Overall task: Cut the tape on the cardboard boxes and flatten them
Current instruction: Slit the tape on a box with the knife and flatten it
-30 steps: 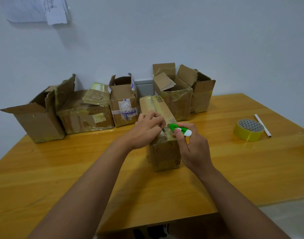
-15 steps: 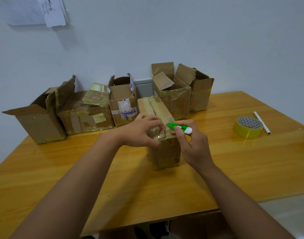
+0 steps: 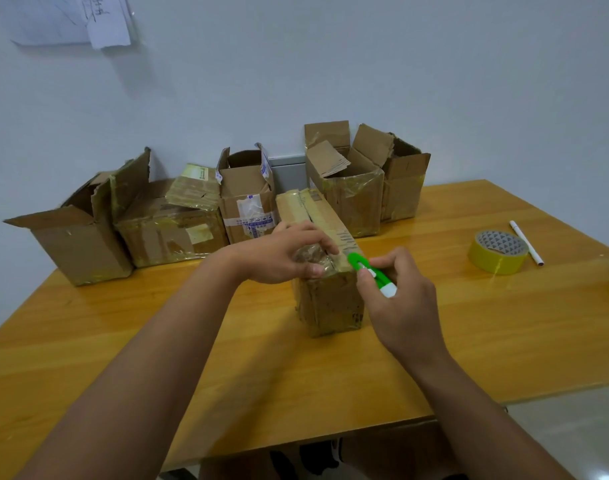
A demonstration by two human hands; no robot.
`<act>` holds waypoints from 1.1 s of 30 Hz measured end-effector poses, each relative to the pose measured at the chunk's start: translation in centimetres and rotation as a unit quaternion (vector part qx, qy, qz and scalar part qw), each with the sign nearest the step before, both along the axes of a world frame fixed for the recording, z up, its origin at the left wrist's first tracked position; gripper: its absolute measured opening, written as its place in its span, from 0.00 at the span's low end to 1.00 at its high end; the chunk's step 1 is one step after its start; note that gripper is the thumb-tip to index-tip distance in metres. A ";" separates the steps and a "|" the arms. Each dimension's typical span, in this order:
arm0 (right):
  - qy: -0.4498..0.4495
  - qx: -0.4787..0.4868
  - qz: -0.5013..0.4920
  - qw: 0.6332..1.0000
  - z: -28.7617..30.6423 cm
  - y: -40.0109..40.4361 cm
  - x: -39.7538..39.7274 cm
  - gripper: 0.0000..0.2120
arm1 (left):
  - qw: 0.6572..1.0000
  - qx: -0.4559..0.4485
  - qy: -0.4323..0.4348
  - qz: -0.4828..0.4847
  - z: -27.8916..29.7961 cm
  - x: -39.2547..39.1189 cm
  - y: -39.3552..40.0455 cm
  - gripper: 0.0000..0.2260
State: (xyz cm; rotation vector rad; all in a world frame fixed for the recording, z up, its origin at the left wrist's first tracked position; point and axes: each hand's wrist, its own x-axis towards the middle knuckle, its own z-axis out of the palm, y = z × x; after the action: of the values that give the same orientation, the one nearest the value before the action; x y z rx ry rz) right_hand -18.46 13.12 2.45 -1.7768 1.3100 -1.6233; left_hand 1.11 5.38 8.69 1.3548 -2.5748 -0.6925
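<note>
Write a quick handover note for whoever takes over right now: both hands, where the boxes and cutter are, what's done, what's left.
Left hand grips the near top end of the taped box at table centre.
Right hand holds the green cutter at that box's top right edge.
Done: its top seam looks slit; five other boxes along the wall stand open.
Left: finish this box's tape, then flatten all; none is flat yet.
Tape roll and pen lie at right.
</note>
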 end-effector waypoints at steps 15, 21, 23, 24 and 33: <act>-0.117 0.125 0.004 0.985 -0.9 1.5 2.7 0.09 | 0.999 -0.033 0.026 0.029 -1.1 -0.5 0.5 0.11; -0.132 0.125 -0.011 0.983 -0.8 1.6 3.5 0.08 | 0.997 -0.046 0.030 0.049 -1.2 -0.7 0.9 0.12; -0.131 0.119 -0.013 0.984 -0.9 1.9 3.8 0.08 | 0.997 -0.049 0.032 0.052 -1.3 -0.6 1.0 0.12; -0.132 0.122 -0.020 0.983 -0.9 1.7 3.9 0.08 | 0.997 -0.050 0.033 0.053 -1.3 -0.7 1.0 0.13; -0.122 0.115 -0.031 0.985 -1.2 1.8 4.8 0.08 | 0.996 -0.052 0.052 0.057 -1.4 -0.8 1.1 0.13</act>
State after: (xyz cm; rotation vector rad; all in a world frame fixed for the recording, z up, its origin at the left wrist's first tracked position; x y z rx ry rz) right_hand -13.70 14.96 1.28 -1.3695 1.3840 -1.5907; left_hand 0.35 6.51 7.28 1.3832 -2.3966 -0.5850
